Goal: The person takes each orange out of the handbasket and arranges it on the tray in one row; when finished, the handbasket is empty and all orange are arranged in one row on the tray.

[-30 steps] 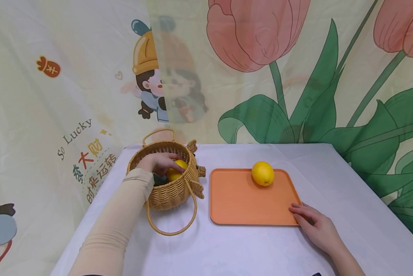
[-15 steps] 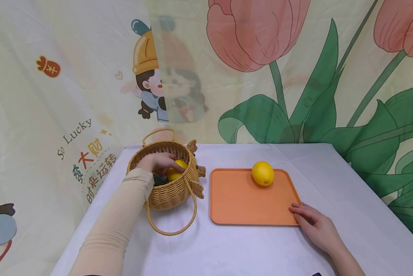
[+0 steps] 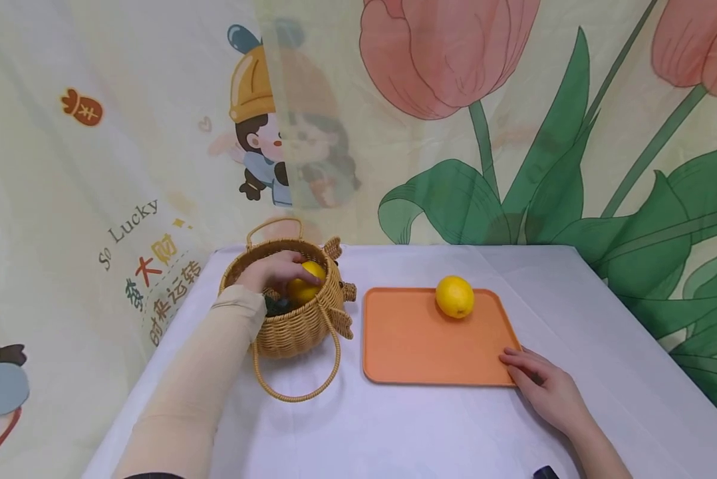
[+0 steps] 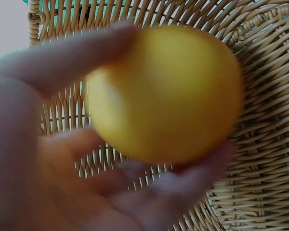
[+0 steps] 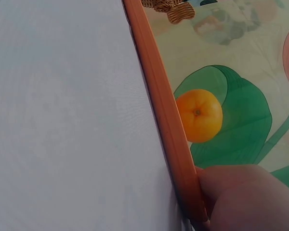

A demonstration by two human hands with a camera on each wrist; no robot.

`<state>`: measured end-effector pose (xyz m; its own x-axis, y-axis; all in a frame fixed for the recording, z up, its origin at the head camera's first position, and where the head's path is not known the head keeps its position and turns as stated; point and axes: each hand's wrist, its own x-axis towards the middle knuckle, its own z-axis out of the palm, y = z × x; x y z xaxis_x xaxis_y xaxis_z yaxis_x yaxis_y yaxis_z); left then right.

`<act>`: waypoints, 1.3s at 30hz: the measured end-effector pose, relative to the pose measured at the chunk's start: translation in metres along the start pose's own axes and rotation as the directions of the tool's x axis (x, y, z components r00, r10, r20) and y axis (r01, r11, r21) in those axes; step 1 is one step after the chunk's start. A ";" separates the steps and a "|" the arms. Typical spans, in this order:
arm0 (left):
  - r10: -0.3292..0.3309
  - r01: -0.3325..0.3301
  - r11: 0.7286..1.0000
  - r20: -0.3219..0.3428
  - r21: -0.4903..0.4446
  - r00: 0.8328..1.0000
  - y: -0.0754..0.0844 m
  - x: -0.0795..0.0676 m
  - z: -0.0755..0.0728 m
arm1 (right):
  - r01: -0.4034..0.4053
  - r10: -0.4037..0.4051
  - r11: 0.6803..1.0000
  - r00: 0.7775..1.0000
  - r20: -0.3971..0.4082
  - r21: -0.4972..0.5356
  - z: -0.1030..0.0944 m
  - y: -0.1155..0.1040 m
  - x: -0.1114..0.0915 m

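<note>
Inside the wicker basket point(image 3: 292, 339) on the left, my left hand point(image 3: 275, 269) grips a yellow lemon point(image 3: 303, 285). The left wrist view shows the thumb on one side of this lemon point(image 4: 168, 96) and fingers beneath it, against the basket's woven wall. A dark green thing point(image 3: 277, 305) lies below the hand, mostly hidden. My right hand point(image 3: 547, 386) rests at the near right corner of the orange tray point(image 3: 430, 352), fingertips over the rim. Another lemon point(image 3: 454, 297) sits at the tray's back edge, and it also appears beyond the rim in the right wrist view.
The basket has a fish-like shape, with one looped handle point(image 3: 295, 400) lying forward on the white tablecloth point(image 3: 394, 432) and another standing behind. A printed curtain point(image 3: 454, 173) hangs at the back. A small black object point(image 3: 545, 472) shows at the bottom edge beside the right forearm.
My left hand has raised the lemon slightly within the basket. The whole head view has shifted a little upward. My right hand, the tray and its lemon keep their places.
</note>
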<state>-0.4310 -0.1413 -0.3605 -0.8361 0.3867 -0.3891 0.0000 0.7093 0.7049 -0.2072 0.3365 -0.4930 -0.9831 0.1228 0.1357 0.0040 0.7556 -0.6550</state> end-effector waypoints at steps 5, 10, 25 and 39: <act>0.030 -0.030 0.994 -0.002 -0.106 1.000 0.007 -0.002 -0.006 | -0.006 0.006 1.000 1.000 0.005 0.014 0.003 -0.003 0.003; 0.007 -0.005 0.971 0.006 -0.240 1.000 0.008 -0.011 -0.012 | -0.006 0.006 1.000 1.000 0.012 0.024 0.006 -0.005 0.005; 0.070 -0.107 0.967 -0.163 -0.232 0.984 0.048 -0.046 -0.016 | 0.039 -0.039 0.999 0.999 0.002 0.005 -0.008 -0.002 0.007; 0.022 -0.060 0.975 -0.176 -0.214 0.984 0.088 -0.055 0.000 | -0.005 0.005 1.000 1.000 0.019 0.023 -0.003 0.003 0.001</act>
<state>-0.3845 -0.0999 -0.2769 -0.9193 0.2922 -0.2635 -0.0675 0.5425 0.8373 -0.2079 0.3410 -0.4928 -0.9864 0.1140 0.1184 0.0047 0.7399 -0.6727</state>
